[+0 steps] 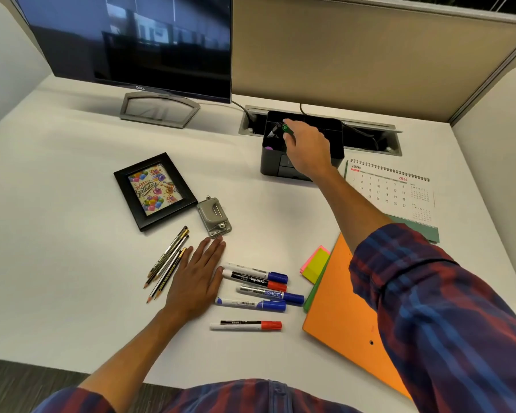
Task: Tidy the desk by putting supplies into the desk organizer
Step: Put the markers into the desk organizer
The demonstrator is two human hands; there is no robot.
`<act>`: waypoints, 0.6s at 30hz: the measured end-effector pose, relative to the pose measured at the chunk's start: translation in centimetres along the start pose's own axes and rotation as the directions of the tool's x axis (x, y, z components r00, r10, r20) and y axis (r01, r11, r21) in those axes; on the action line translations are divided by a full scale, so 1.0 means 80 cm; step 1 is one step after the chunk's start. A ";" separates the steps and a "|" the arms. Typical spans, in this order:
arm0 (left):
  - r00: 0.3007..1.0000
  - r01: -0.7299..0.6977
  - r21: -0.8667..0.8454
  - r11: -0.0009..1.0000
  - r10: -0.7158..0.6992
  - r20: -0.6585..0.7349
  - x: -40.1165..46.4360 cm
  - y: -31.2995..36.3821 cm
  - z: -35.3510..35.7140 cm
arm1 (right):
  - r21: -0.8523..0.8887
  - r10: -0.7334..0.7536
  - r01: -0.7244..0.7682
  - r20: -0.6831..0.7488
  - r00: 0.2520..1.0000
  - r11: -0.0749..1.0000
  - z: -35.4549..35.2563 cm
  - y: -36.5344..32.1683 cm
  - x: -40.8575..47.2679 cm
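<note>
Desk organizer, black, at back of bench near cable tray. Right hand over its left front compartment, grip closed round green-capped marker, tip down, presumably to drop in upright. Left hand flat, fingers straight, resting on bench between pencils and five remaining markers, probably bracing the reach. Stapler-like metal tool, sticky notes still loose

Bare white worktop left of black picture frame. Open lane from five whiteboard markers to black plastic organizer; grey metal punch flanks it.
</note>
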State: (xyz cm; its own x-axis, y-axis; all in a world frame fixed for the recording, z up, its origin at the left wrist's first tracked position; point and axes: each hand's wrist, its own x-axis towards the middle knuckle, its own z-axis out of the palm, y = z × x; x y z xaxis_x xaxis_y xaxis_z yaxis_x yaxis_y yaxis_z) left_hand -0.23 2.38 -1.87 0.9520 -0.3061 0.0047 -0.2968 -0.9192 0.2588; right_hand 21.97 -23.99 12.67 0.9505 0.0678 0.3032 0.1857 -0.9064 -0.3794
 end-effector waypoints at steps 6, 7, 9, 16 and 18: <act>1.000 -0.005 0.004 1.000 0.005 -0.009 0.001 0.000 0.000 | -0.148 -0.117 0.122 0.040 0.992 0.981 0.009 0.005 -0.011; 1.000 -0.006 0.001 1.000 0.006 -0.013 0.001 0.000 -0.001 | -0.201 -0.129 0.142 0.077 0.989 0.969 0.012 0.005 -0.011; 1.000 -0.007 -0.003 1.000 0.007 -0.017 0.001 0.001 -0.001 | -0.247 -0.122 0.142 0.096 0.988 0.959 0.016 0.001 -0.012; 1.000 -0.008 -0.006 1.000 0.008 -0.019 0.000 0.000 0.000 | -0.384 -0.039 0.137 0.253 0.967 0.913 0.022 -0.010 -0.008; 1.000 -0.007 -0.007 1.000 0.007 -0.026 0.000 0.001 0.000 | -0.370 -0.018 0.109 0.241 0.970 0.922 0.022 -0.012 -0.009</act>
State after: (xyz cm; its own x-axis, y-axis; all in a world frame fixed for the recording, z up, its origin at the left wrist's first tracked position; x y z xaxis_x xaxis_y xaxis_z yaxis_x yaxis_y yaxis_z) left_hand -0.24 2.34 -1.82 0.9516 -0.3058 0.0315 -0.3029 -0.9152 0.2656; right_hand 21.55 -22.46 11.26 0.9791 0.1823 0.0900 0.1824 -0.9832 0.0068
